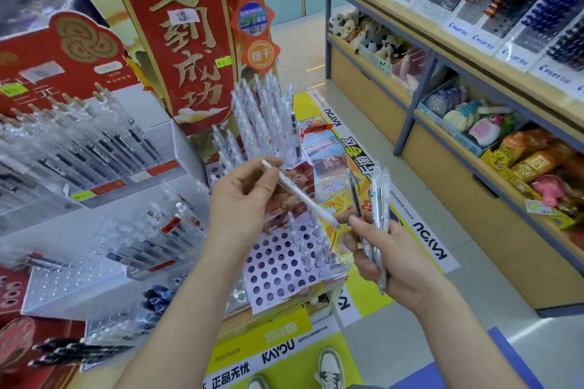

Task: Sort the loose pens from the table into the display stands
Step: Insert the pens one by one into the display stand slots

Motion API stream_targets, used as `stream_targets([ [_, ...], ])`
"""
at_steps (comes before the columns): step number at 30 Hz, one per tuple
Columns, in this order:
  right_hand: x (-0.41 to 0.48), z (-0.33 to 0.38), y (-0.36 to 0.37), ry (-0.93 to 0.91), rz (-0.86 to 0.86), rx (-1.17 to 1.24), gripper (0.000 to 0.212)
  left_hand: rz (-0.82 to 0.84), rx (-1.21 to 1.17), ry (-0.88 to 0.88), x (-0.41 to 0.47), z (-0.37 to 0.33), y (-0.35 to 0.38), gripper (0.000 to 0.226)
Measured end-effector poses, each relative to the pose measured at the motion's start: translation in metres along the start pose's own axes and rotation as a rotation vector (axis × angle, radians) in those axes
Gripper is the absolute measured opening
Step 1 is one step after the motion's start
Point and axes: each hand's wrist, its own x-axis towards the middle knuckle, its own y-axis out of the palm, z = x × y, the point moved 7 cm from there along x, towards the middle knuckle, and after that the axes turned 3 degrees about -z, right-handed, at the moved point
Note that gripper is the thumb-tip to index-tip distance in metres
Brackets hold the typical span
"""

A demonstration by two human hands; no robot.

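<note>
In my left hand: white pen, pinched near one end, likely light, stiff, slick; right hand clasps more pens.

Left hand: one white pen; right hand: one pen bundle.

Forearms: left forearm and right forearm were bare.
Hands: left hand and right hand were bare.
Shoes: right sneaker was off-white with grey-green panels and white laces; left sneaker showed only a pale toe.
</note>
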Motion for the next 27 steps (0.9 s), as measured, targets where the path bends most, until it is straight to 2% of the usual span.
stream_targets([
  [2, 0.001, 0.000, -0.006, -0.002, -0.040, 0.008, 0.020, -0.053, 0.173, 0.117, 0.002, -0.005, -0.011, 0.019],
  [4, 0.003, -0.001, -0.012, 0.012, -0.086, 0.035, 0.020, -0.066, 0.327, 0.160, 0.004, 0.000, -0.015, 0.019],
  [8, 0.006, -0.002, -0.014, 0.033, -0.116, 0.030, 0.028, -0.060, 0.485, 0.158, 0.004, 0.022, -0.009, 0.019],
  [13, 0.004, 0.001, -0.010, 0.026, -0.064, -0.022, 0.033, -0.026, 0.646, 0.259, 0.007, 0.037, 0.001, 0.019],
  [16, 0.004, 0.000, -0.012, 0.013, -0.089, -0.002, 0.040, -0.024, 0.707, 0.279, 0.011, 0.045, 0.004, 0.019],
  [19, 0.003, -0.001, -0.013, 0.011, -0.132, 0.044, 0.025, -0.011, 0.718, 0.305, 0.013, 0.053, 0.005, 0.018],
  [22, 0.004, -0.004, -0.016, 0.037, -0.160, 0.074, 0.021, -0.006, 0.758, 0.325, 0.013, 0.055, 0.008, 0.021],
  [27, 0.004, -0.004, -0.014, 0.044, -0.120, 0.073, 0.032, -0.003, 0.821, 0.340, 0.015, 0.056, 0.008, 0.019],
])
